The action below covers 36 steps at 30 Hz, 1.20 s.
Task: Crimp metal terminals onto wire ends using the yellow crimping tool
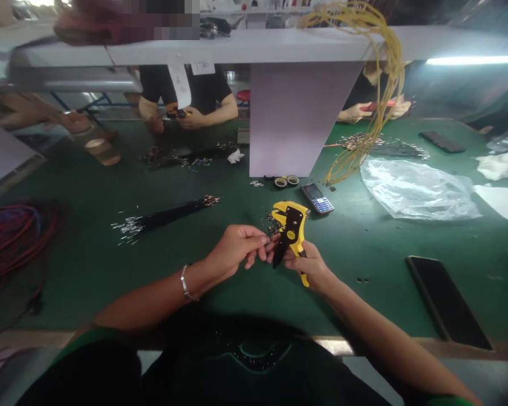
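Yellow-and-black wire strippers [294, 231] are held upright in my right hand [311, 264], its fingers wrapped round the handles. Just left of the tool, my left hand [241, 246] is closed in a pinch, its fingertips near the right hand's fingers. Whatever the pinch holds is too small to make out. Behind the hands, small dark scraps [274, 224] lie on the green table [220, 304]. A bundle of black wires [169, 215] with bare or metal ends lies to the left.
A keypad phone [317, 198], tape rolls [281, 182] and a clear plastic bag [419, 189] lie beyond the hands. A dark smartphone [449, 301] is at right, red cables [14, 242] at far left. Yellow wires [381, 90] hang from the shelf [220, 52]. People work opposite.
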### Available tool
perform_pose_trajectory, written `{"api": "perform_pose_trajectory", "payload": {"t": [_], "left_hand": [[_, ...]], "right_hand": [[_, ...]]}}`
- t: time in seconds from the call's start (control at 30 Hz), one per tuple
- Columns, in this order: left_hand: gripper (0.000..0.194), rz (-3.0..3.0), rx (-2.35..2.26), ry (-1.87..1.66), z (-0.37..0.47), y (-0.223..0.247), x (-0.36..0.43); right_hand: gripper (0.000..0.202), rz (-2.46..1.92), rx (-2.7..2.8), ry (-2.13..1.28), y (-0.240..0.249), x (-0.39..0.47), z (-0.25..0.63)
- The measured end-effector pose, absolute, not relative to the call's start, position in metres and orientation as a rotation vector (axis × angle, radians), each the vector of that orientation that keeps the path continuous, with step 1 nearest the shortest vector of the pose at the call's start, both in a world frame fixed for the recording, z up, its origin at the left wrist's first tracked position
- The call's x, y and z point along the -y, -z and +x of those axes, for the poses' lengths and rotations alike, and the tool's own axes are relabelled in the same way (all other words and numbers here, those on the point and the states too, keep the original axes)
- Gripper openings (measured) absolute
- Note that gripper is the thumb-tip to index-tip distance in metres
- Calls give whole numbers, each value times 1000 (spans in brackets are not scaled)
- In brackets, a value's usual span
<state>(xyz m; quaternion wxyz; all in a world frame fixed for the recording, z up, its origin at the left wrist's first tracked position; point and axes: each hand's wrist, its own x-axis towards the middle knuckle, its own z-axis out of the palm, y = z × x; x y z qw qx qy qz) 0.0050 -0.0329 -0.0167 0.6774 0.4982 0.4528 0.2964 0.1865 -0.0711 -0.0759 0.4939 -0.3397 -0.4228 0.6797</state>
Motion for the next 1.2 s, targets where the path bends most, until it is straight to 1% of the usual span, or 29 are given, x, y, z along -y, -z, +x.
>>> {"api": "perform_pose_trajectory", "payload": {"t": [0.13, 0.3, 0.37, 0.5, 0.6, 0.83, 1.2], "left_hand": [[13, 1141, -993, -733, 13, 15, 35], [13, 1146, -996, -740, 14, 20, 36], [13, 1148, -1002, -710, 13, 22, 36], [6, 1204, -1013, -667, 11, 23, 36], [9, 1267, -978, -674, 8, 24, 36], [12, 1332, -843, -749, 1, 34, 34], [16, 1457, -920, -694, 5, 29, 38]], "right_hand": [[37, -951, 1206, -1486, 77, 73, 187], [26, -1109, 1537, -1121, 73, 75, 186], [29, -1149, 1677, -930, 75, 76, 185], [48, -1164, 1836, -499, 82, 78, 183], [55, -1187, 1884, -314, 82, 80, 182], [58, -1200, 1937, -173, 69, 84, 184], [52, -1229, 1899, -163, 78, 87, 180]]}}
